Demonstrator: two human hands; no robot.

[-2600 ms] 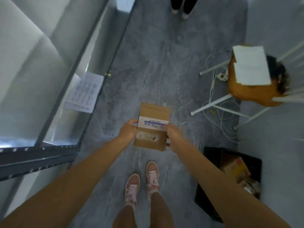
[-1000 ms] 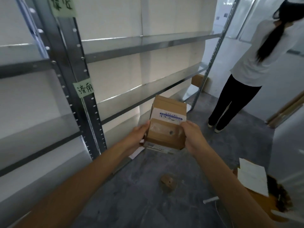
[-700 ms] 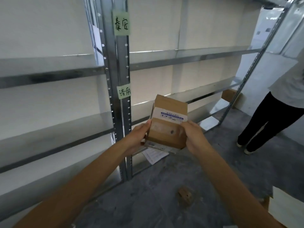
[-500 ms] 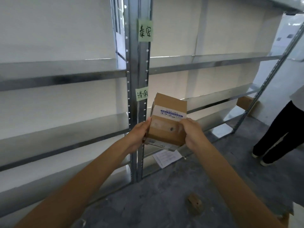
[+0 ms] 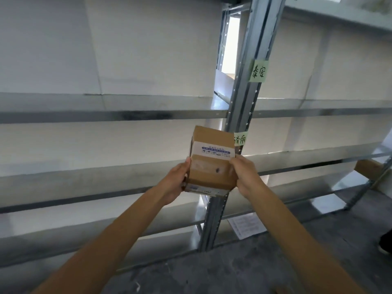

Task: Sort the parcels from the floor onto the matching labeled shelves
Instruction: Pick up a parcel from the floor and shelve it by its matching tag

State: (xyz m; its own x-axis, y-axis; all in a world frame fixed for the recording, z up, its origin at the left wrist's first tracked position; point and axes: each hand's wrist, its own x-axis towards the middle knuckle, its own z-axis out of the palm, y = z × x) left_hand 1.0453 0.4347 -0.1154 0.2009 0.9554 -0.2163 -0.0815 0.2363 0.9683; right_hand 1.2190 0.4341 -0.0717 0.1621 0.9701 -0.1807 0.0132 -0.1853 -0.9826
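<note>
A small brown cardboard parcel (image 5: 212, 164) with a white and blue printed label is held up in front of the metal shelving. My left hand (image 5: 177, 181) grips its left side and my right hand (image 5: 244, 177) grips its right side. The parcel sits just in front of the grey upright post (image 5: 239, 107). Two green handwritten labels are stuck on that post: an upper label (image 5: 258, 71) and a lower label (image 5: 240, 138), the lower one partly hidden by the parcel. Steel shelves (image 5: 106, 115) run left and right of the post.
A printed paper sheet (image 5: 246, 227) lies on the floor by the lowest shelf. Another brown box (image 5: 368, 169) rests at the far right end of the shelving. A person's dark shoe (image 5: 385, 246) shows at the right edge. The floor is grey concrete.
My view has swung from the floor up and left along the shelving. The post with the green labels now lies right behind the parcel. Both hands have kept hold of the parcel throughout.
</note>
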